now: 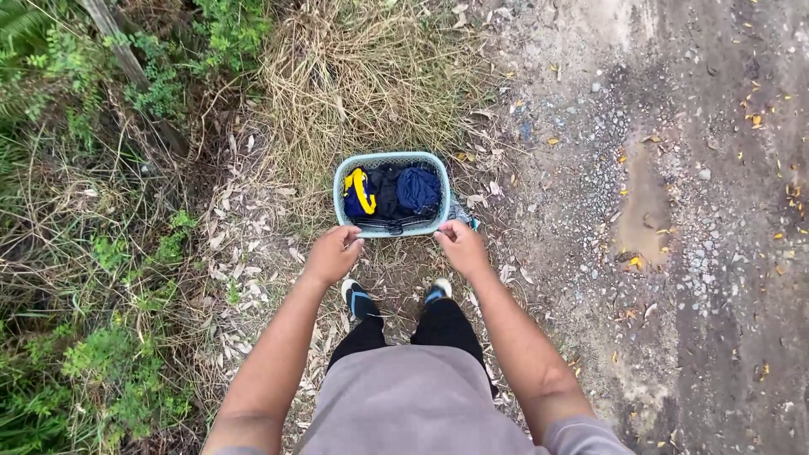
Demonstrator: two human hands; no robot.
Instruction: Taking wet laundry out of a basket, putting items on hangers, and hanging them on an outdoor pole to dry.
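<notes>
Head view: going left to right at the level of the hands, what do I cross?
Green weeds → dry leaf litter → left hand → right hand → gravel → muddy puddle → dark wet dirt track.

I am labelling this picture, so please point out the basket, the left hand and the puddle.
basket [340, 190]: head view, on its left pale green rim.
left hand [333, 254]: head view, on the back of the hand.
puddle [645, 206]: head view, on the middle of the muddy water.
</notes>
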